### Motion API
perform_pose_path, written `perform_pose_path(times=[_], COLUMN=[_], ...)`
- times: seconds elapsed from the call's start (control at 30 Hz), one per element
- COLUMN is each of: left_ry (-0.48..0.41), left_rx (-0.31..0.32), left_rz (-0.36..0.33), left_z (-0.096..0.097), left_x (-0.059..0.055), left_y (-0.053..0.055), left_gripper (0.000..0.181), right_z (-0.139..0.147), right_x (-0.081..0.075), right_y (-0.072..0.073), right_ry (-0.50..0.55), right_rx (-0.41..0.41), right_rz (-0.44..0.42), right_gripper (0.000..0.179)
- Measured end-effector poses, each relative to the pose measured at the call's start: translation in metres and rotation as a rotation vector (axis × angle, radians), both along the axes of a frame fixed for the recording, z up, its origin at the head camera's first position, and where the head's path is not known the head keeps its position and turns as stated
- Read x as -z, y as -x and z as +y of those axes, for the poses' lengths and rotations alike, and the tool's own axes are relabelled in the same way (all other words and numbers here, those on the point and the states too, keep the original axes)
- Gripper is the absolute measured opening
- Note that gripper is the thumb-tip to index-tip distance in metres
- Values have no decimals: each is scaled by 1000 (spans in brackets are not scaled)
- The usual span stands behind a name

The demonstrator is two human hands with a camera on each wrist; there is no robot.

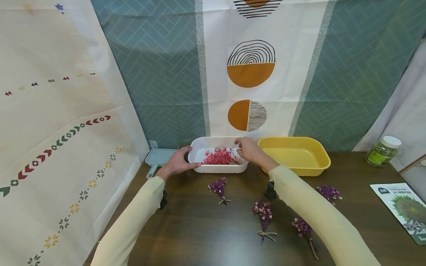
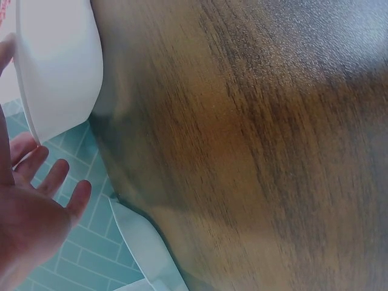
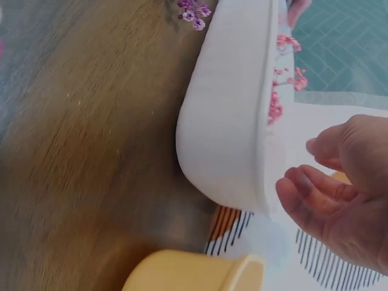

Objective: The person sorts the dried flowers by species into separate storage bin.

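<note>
A white plastic basin holds a bunch of small pink dried flowers. At its left end is my left hand, thumb at the front rim and other fingers spread by the end rim; the left wrist view shows these fingers loose against the basin's edge. Over the right end hovers my right hand, near the flower stems. In the right wrist view its fingers are loosely bent, thumb apart from them, with nothing between.
A yellow basin stands right of the white one, a light blue dustpan left. Tied purple flower bunches lie in front, some beside my right sleeve. A lidded jar and a sunflower seed packet are far right.
</note>
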State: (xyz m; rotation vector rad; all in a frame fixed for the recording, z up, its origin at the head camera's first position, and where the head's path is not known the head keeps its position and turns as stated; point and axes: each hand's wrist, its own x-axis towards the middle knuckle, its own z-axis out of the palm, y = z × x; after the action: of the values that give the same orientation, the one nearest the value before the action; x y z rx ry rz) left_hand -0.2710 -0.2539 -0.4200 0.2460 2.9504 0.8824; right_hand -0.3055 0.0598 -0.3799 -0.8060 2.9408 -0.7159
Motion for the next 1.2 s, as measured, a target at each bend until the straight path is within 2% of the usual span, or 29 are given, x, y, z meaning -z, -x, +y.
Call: perform_pose_path(times=[0.17,0.27,0.43,0.73,0.87,1.03,1.2], left_ry=[4,0,1,-18,-14,29,26], left_rx=[21,24,16,5,26,59,42], left_rz=[19,24,11,19,36,61,87], left_z=[1,-1,-4,-6,-3,1,4], left_x=[-1,-3,-5,-1,-1,0,-2], left_y=[0,-1,-3,-3,-3,-2,-3], left_gripper=[95,95,96,96,92,90,93], right_z=[25,41,68,109,127,146,164], right_x=[-7,-10,-13,-20,-20,-19,-21], right_y=[-11,-17,-29,-56,-68,-75,-82], right_ry=[89,119,128,133,128,136,147], right_rx=[19,37,57,10,15,32,53], right_rz=[35,18,-13,69,93,97,84], right_gripper=[32,35,38,36,34,31,33])
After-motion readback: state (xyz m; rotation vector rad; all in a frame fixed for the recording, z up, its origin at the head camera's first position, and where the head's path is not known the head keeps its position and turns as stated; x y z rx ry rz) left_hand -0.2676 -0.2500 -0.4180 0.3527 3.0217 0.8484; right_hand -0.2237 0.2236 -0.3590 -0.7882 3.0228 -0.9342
